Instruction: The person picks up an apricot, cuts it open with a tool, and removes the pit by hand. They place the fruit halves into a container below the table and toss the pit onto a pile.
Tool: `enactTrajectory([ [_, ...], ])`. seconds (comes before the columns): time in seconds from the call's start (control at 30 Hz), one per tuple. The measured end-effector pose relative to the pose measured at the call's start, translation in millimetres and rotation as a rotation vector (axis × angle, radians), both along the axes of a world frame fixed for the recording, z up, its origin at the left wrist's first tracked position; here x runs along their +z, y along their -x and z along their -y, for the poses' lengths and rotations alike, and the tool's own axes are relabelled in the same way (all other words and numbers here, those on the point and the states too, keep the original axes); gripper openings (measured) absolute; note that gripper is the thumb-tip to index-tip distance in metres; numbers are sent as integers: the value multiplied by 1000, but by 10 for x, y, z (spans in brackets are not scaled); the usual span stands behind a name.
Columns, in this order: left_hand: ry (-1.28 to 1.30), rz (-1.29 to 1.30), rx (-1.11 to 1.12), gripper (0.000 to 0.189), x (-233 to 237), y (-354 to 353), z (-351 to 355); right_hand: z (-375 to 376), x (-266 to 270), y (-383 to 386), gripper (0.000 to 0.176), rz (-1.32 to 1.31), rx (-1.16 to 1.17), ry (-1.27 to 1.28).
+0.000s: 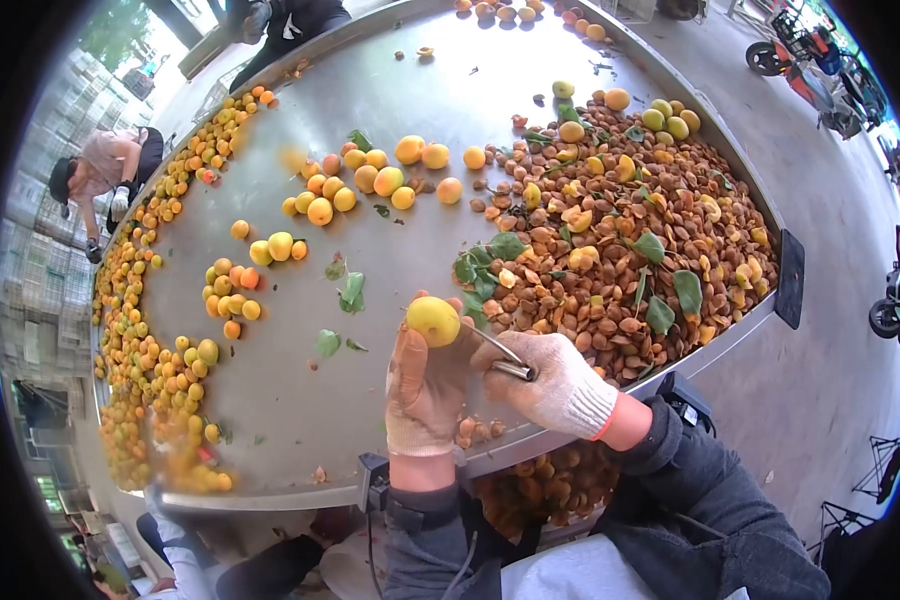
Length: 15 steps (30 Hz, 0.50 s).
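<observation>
A yellow apricot [433, 321] sits in the fingertips of my left hand [420, 395], which wears a light work glove. My right hand [552, 382], in a white knit glove with an orange cuff edge, is closed around a small curved metal tool [511, 363]. The tool's thin shaft points toward the apricot's right side, close to its skin. Just beyond and to the right of my hands spreads a big heap of brown apricot pits [600, 290] with torn orange flesh and green leaves mixed in.
The metal table [300, 400] has a raised rim. Whole apricots [130, 340] line its left side, with loose groups [370, 180] near the middle. A basket of fruit pieces [550, 485] is below the front edge. A person [110, 170] bends at the left; others are partly visible.
</observation>
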<state>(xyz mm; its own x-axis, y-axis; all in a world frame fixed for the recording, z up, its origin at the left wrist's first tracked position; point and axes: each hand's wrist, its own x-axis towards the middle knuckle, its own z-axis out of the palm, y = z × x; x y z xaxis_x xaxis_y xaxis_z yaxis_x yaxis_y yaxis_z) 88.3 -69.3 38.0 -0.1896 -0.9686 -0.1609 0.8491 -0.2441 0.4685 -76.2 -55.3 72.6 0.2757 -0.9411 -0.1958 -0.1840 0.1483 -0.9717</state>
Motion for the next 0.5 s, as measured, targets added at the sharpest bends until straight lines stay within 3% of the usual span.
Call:
enactTrajectory([
  [0.17,-17,59,15,49,28,110,-32,11,-60,-26,25,-99,12,154],
  [0.5,-16,366,88,55,25,260,11,113,-164,-43,25,-225,-46,219],
])
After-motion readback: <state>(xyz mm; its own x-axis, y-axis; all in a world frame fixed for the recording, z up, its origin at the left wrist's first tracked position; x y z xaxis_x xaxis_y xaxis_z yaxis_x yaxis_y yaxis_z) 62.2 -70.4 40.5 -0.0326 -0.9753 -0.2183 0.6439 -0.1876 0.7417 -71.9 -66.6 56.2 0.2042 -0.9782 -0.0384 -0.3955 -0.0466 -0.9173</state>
